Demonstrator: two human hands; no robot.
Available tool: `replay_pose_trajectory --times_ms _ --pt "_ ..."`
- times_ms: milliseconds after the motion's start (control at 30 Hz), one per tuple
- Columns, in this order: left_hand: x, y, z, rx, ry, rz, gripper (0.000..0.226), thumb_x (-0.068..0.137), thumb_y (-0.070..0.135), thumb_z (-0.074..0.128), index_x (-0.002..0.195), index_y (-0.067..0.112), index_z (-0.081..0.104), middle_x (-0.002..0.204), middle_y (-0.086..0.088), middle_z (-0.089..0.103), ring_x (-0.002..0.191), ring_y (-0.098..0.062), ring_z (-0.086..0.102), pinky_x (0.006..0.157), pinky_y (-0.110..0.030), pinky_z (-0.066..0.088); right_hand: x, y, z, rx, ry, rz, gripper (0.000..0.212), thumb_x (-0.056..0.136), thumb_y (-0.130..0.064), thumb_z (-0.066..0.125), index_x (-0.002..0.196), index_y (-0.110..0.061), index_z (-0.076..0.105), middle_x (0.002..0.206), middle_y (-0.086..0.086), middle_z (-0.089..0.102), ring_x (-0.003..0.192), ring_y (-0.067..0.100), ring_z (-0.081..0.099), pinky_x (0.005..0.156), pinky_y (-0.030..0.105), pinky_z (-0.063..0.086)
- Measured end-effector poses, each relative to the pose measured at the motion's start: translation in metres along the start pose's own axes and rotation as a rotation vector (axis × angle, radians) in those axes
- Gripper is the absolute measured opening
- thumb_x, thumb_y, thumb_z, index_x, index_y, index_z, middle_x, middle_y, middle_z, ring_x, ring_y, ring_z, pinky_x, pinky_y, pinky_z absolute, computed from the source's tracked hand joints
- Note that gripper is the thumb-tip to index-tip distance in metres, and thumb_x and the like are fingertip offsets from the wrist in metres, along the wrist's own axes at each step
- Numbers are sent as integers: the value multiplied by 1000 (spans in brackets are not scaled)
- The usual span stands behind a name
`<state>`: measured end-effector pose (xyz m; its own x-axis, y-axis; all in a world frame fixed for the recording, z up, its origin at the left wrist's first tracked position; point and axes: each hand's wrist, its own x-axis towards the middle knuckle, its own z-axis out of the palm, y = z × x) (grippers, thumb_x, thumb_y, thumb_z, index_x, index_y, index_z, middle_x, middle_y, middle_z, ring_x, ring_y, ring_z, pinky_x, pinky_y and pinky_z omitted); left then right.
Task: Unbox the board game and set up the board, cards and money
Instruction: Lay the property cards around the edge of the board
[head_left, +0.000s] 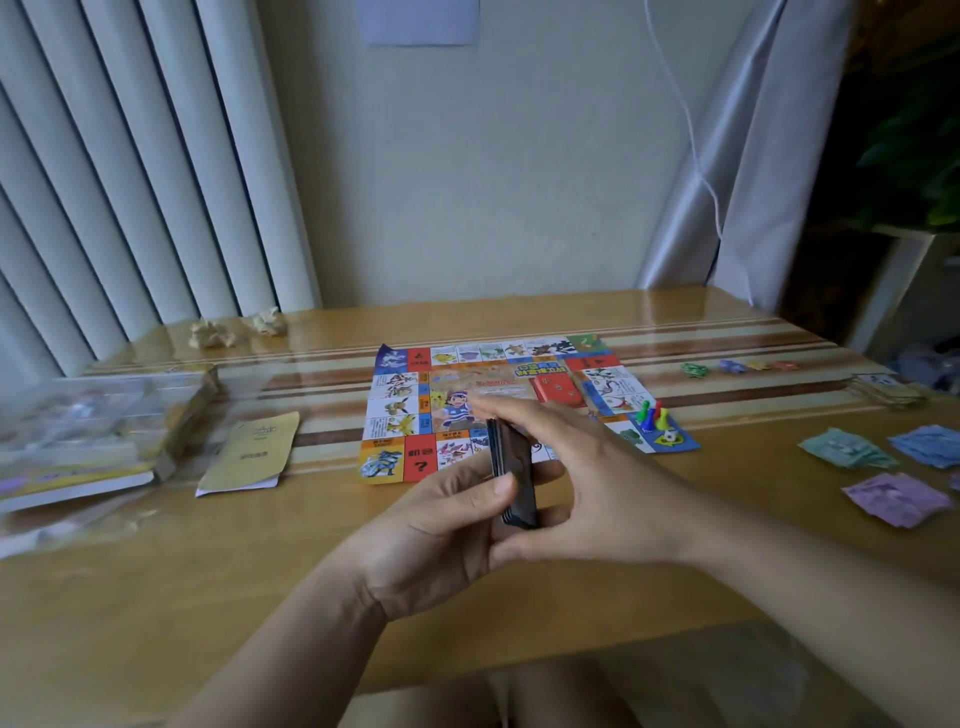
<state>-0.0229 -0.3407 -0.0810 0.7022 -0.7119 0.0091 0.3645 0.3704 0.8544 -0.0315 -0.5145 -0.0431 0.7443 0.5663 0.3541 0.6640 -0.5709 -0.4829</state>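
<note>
At a wooden table (234, 597) by a pale wall (519, 182), a dark deck (514, 470) stands on edge; the left hand (441, 535) grips it from beneath; the right hand (602, 478) pinches its ends; its long axis points toward the board (400, 410) just beyond.

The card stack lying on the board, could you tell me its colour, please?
The card stack is red, clearest in the head view.

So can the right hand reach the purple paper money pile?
Probably yes: the purple paper money pile lies unobstructed on its side, though the right hand and left hand both grip the dark card stack.
</note>
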Motion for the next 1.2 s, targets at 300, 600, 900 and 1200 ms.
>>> replay_pose_trajectory --times_ms 300,600,900,1200 --pt "-15 -24 0 -55 40 -159 55 61 28 89 108 5 71 116 -19 65 101 -24 66 78 -31 56 -26 12 35 118 16 -55 56 72 -37 76 125 -32 56 136 -14 44 126 -4 44 104 14 35" --pt "-3 -27 -1 -126 255 -130 60 70 29 79 116 -6 62 113 -25 64 93 -26 67 73 -28 56 -21 23 35 171 16 128 87 64 -38 86 137 -37 39 130 -20 53 119 -8 47 99 8 36" --pt "0 -23 -3 -166 121 -151 41 62 10 86 99 0 72 100 -24 67 90 -28 70 70 -32 58 -17 30 33 -103 -42 -48 88 72 -53 69 146 -23 32 122 -20 34 119 0 34 104 11 25" --pt "7 -27 -4 -188 215 -176 95 56 33 91 134 -1 48 133 -20 51 118 -32 49 78 -31 53 -13 35 26 61 -50 3 103 64 -45 83 145 -45 19 128 -12 51 122 -8 41 100 3 25"
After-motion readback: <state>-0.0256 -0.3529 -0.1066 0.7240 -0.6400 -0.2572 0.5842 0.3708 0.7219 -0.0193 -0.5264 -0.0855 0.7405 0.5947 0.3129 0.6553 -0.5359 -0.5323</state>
